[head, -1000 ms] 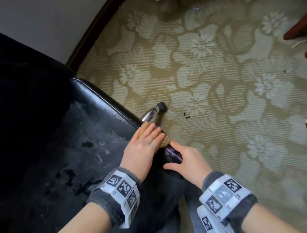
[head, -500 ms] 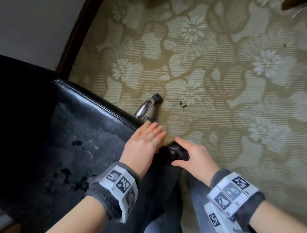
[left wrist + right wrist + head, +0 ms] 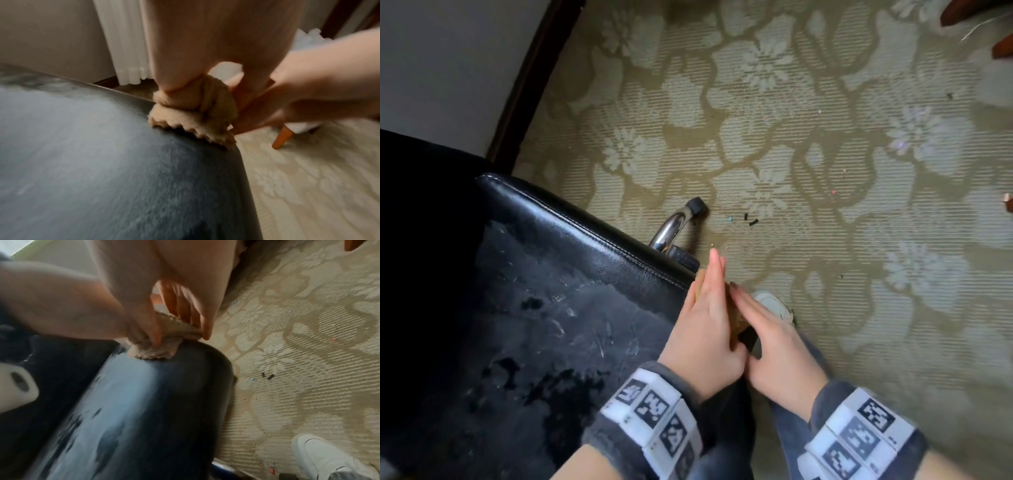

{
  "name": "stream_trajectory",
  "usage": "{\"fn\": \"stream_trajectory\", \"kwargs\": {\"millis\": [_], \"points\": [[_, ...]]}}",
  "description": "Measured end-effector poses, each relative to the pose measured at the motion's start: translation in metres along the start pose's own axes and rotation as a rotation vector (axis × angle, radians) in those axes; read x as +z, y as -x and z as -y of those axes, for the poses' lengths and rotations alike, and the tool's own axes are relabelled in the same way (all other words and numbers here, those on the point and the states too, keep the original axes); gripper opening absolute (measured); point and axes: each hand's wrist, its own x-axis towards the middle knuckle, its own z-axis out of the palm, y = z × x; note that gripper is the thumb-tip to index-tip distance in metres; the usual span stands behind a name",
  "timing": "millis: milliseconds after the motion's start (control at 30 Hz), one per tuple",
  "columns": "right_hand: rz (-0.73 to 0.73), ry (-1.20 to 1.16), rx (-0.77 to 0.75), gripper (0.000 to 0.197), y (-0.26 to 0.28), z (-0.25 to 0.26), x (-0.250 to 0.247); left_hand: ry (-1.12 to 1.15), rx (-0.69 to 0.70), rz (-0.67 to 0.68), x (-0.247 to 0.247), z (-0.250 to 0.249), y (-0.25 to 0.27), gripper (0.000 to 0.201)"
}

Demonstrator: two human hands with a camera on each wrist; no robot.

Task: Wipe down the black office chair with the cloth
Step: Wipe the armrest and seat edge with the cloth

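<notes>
Head view: left hand (image 3: 705, 329) and right hand (image 3: 774, 342) meet at the corner of the black office chair (image 3: 592, 246) seat, fingers of both extended and pressed together around a tan cloth (image 3: 734, 315), of which only a sliver shows between the palms.

Left wrist view: cloth (image 3: 197, 110) bunched, zigzag-cut edge resting on the seat corner (image 3: 123, 170) directly below the fingers. Left fingers (image 3: 174, 65) clamp it from above; right hand (image 3: 318, 89) closes in from the side, its fingers touching the cloth. Seat surface looks greyish and smeared here.

Right wrist view: left hand (image 3: 92, 305) fingers pinch the cloth (image 3: 158, 348) against the rounded seat edge (image 3: 164, 402); right fingers (image 3: 185, 305) lie along its far side, straight. Whether they grip or only press, cannot tell.

Only this view shows a white shoe (image 3: 320, 456) on the patterned carpet (image 3: 308, 353), near the seat. Head view alone shows the chrome chair leg (image 3: 671, 229) with its castor beyond the fingertips.
</notes>
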Motion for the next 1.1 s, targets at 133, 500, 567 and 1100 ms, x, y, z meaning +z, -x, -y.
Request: {"fn": "stream_trajectory", "kwargs": {"millis": [133,500,567,1100], "points": [[0.067,0.005,0.037,0.079,-0.004,0.018,0.009,0.28,-0.044,0.019,-0.029,0.0,0.016,0.098],[-0.205,0.437,-0.093,0.047,-0.014,-0.002,0.031,-0.498,-0.367,-0.06,-0.04,0.054,0.035,0.11],[-0.213,0.376,-0.086,0.041,-0.007,-0.011,0.024,-0.479,-0.366,-0.051,-0.039,0.056,0.034,0.111],[-0.086,-0.058,0.001,0.048,-0.019,-0.02,-0.004,-0.366,-0.387,-0.086,-0.037,0.061,0.032,0.113]]}}
